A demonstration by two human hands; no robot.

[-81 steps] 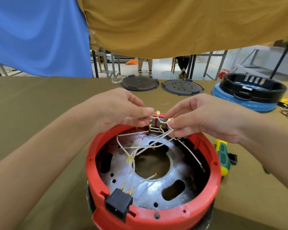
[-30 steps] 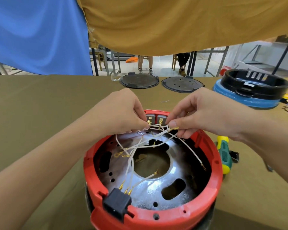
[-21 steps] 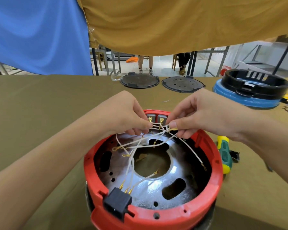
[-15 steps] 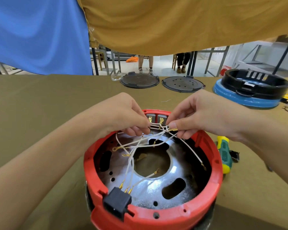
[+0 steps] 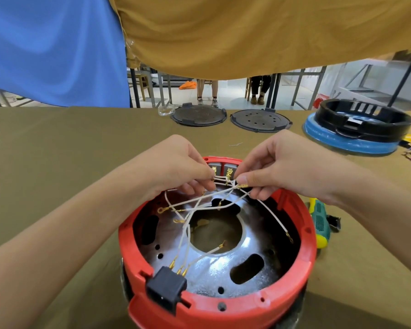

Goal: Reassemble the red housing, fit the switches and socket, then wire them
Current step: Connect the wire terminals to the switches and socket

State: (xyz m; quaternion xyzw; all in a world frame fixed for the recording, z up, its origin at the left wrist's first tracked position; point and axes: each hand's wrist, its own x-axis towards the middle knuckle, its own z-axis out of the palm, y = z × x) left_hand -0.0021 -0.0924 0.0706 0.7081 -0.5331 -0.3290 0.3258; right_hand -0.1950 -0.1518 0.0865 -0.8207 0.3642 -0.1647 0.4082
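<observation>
Red housing near centre on table, wiring step: left hand and right hand pinching white wires at far-rim switches. Next: seating a terminal squarely.

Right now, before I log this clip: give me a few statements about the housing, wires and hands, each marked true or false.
1. Both hands pinch white wires at the far rim of the red housing. True.
2. The black socket sits at the near rim. True.
3. The green and yellow tool is in the right hand. False: it lies on the table, right of the housing.
4. The left hand rests flat on the table. False: it grips wires by the switches.
</observation>
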